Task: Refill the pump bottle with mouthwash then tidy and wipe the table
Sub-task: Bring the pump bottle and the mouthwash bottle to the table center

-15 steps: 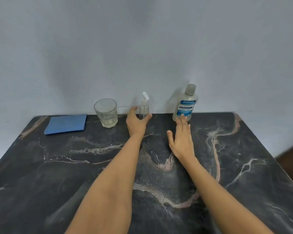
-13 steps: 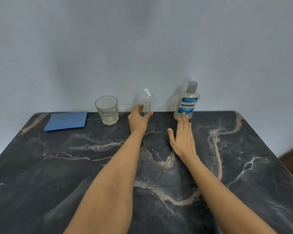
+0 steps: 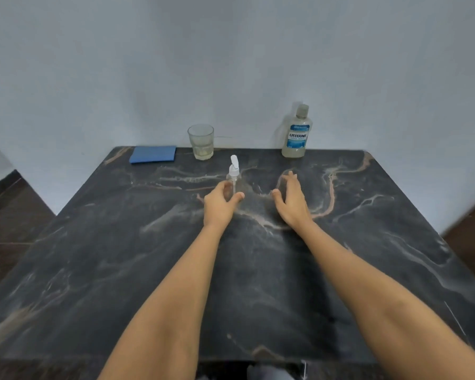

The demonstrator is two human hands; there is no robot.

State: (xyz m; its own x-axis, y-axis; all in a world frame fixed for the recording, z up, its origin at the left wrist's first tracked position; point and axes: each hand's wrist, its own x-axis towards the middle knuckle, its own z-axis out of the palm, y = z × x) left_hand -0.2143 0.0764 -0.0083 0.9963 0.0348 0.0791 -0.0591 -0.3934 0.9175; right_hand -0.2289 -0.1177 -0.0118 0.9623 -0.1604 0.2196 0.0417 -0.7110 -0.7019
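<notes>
on the dark marbled table [image 3: 115, 270], the left hand [image 3: 219, 207] grips a small clear plastic pump bottle [image 3: 234, 181] standing upright mid-table, long axis vertical, white spout [image 3: 234, 162] pointing up toward the wall [image 3: 231, 64]. the right hand [image 3: 291, 204] is just beside it, fingers relaxed, holding nothing. along the far edge: folded blue cloth [image 3: 153, 154], clear glass [image 3: 201, 141], upright blue-labelled mouthwash bottle [image 3: 296, 133].

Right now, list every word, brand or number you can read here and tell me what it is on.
"LISTERINE": on the blue and white label of the mouthwash bottle.
Smaller print above and below it on that label: too blurred to read.
On the pump bottle, glass and blue cloth: no text visible.
</notes>
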